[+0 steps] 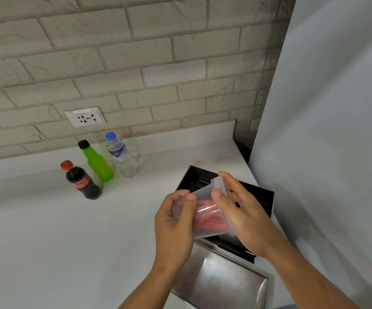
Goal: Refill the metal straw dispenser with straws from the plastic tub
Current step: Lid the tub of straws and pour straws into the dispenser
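Two hands: both of yours are on the plastic tub (205,214), held tilted above the open metal straw dispenser (225,219).
Left hand (176,226): fingers curled round the tub's base end.
Right hand (245,215): flat against the tub's mouth, thumb on its wall.
Straws (207,216): red, inside the tub.
Dispenser: on the white counter (46,230), lid open.
Bottles (98,166): three, well left.

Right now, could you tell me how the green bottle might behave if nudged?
The green bottle is tall and narrow, so it probably tips easily. It looks like light plastic, likely sliding on the smooth counter. Falling, it could hit the cola bottle beside it.
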Demonstrator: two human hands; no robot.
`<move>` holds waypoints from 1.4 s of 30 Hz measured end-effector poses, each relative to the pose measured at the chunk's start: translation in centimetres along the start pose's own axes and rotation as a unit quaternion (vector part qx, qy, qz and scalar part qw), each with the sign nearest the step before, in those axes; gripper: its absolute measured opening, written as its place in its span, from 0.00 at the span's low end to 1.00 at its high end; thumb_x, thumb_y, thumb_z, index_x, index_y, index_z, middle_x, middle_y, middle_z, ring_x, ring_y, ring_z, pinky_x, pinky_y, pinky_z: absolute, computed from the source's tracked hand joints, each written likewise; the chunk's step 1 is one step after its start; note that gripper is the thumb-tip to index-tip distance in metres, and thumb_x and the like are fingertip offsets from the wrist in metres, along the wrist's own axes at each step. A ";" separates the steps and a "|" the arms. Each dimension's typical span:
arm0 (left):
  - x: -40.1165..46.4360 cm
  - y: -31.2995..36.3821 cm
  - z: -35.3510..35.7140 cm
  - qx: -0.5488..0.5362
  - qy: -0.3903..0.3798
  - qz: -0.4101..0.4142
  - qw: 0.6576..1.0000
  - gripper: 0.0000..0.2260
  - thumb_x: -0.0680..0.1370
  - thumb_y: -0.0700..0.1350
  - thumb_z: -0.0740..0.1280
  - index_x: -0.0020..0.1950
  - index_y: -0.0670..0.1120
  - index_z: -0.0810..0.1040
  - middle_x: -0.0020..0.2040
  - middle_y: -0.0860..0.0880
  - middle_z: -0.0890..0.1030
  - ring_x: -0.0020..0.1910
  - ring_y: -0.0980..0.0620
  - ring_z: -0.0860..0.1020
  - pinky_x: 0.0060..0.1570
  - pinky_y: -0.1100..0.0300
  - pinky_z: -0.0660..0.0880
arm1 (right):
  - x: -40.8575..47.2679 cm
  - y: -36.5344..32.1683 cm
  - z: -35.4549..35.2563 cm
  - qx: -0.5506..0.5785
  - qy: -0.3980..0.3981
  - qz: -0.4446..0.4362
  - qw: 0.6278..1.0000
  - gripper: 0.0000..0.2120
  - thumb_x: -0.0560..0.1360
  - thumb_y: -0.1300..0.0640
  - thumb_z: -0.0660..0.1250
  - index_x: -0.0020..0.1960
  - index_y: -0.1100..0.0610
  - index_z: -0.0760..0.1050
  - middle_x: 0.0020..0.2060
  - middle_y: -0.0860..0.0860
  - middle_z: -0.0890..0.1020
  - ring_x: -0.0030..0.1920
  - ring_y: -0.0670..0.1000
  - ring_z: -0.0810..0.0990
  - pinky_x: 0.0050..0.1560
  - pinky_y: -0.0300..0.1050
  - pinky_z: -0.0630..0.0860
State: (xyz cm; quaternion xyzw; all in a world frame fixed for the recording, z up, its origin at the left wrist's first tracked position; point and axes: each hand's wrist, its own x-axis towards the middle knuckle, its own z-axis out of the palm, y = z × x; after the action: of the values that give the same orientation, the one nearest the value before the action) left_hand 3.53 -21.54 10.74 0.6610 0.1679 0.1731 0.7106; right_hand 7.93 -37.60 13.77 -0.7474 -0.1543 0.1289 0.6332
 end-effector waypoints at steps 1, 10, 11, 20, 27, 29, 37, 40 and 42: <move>0.2 0.0 -0.1 -0.014 -0.007 -0.020 1.000 0.15 0.75 0.60 0.71 0.54 0.53 0.85 0.50 0.45 0.88 0.51 0.39 0.87 0.54 0.35 0.83 | -0.2 -0.1 -0.3 -0.021 -0.024 -0.013 0.999 0.42 0.65 0.19 0.64 0.76 0.30 0.62 0.70 0.27 0.72 0.70 0.28 0.71 0.65 0.30 0.73; 0.5 -0.2 0.3 -0.034 -0.022 -0.047 0.998 0.13 0.76 0.58 0.71 0.54 0.52 0.86 0.51 0.42 0.88 0.52 0.37 0.87 0.53 0.34 0.83 | 0.0 -0.3 0.1 -0.045 0.023 -0.099 0.994 0.29 0.74 0.42 0.68 0.75 0.42 0.70 0.70 0.43 0.77 0.70 0.45 0.76 0.70 0.49 0.76; 0.4 -0.2 0.4 -0.035 -0.017 -0.050 0.998 0.12 0.75 0.57 0.71 0.53 0.53 0.86 0.51 0.42 0.88 0.51 0.37 0.87 0.52 0.34 0.83 | 0.1 -0.4 0.2 -0.021 0.022 -0.060 0.998 0.29 0.73 0.39 0.68 0.74 0.38 0.70 0.69 0.42 0.77 0.68 0.42 0.78 0.68 0.49 0.77; 1.5 1.0 -0.5 -0.065 -0.057 -0.108 0.990 0.18 0.75 0.60 0.69 0.49 0.47 0.88 0.46 0.39 0.88 0.45 0.42 0.88 0.47 0.47 0.84 | 0.5 -0.5 -0.7 -0.139 -0.033 -0.176 0.974 0.39 0.77 0.42 0.68 0.81 0.58 0.62 0.78 0.54 0.67 0.80 0.55 0.65 0.76 0.62 0.67; 1.3 0.9 -0.1 -0.045 -0.027 -0.080 0.995 0.18 0.77 0.61 0.67 0.46 0.48 0.87 0.43 0.43 0.88 0.41 0.46 0.87 0.43 0.52 0.83 | 1.5 0.0 -0.5 -0.129 -0.019 -0.197 0.972 0.37 0.75 0.47 0.69 0.81 0.58 0.64 0.76 0.56 0.71 0.78 0.56 0.69 0.74 0.63 0.69; 1.0 0.8 0.1 -0.038 0.002 -0.061 0.997 0.20 0.75 0.64 0.67 0.45 0.48 0.87 0.41 0.43 0.87 0.39 0.47 0.86 0.41 0.54 0.82 | 1.5 0.0 -0.1 -0.107 0.004 -0.189 0.976 0.36 0.75 0.48 0.69 0.80 0.60 0.66 0.74 0.55 0.73 0.75 0.57 0.72 0.72 0.62 0.72; 0.2 0.0 0.0 -0.038 0.033 -0.078 0.996 0.21 0.76 0.64 0.68 0.45 0.46 0.86 0.40 0.44 0.86 0.40 0.43 0.86 0.44 0.44 0.82 | 0.5 -0.5 1.2 -0.094 0.046 -0.137 0.985 0.35 0.74 0.44 0.69 0.78 0.55 0.70 0.72 0.48 0.76 0.74 0.52 0.75 0.72 0.57 0.74; 0.4 0.1 -0.6 -0.049 0.006 -0.104 0.993 0.21 0.75 0.63 0.68 0.46 0.45 0.87 0.44 0.38 0.87 0.42 0.43 0.87 0.45 0.48 0.83 | 0.4 -0.8 0.5 -0.066 -0.012 -0.070 0.995 0.37 0.74 0.37 0.69 0.79 0.48 0.68 0.73 0.42 0.75 0.74 0.47 0.74 0.73 0.54 0.73; 0.6 0.1 -1.1 -0.089 -0.006 -0.146 0.985 0.19 0.76 0.60 0.69 0.48 0.44 0.88 0.47 0.36 0.87 0.45 0.42 0.86 0.49 0.46 0.82 | 0.5 -1.0 -0.2 -0.006 -0.024 -0.024 0.999 0.34 0.74 0.30 0.66 0.76 0.41 0.70 0.69 0.38 0.79 0.71 0.39 0.76 0.73 0.46 0.73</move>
State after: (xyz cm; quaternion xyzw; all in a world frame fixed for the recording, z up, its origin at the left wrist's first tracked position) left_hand 3.51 -20.28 10.75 0.5646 0.2420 0.0779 0.7852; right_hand 8.41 -37.45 14.83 -0.7441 -0.1880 0.1310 0.6276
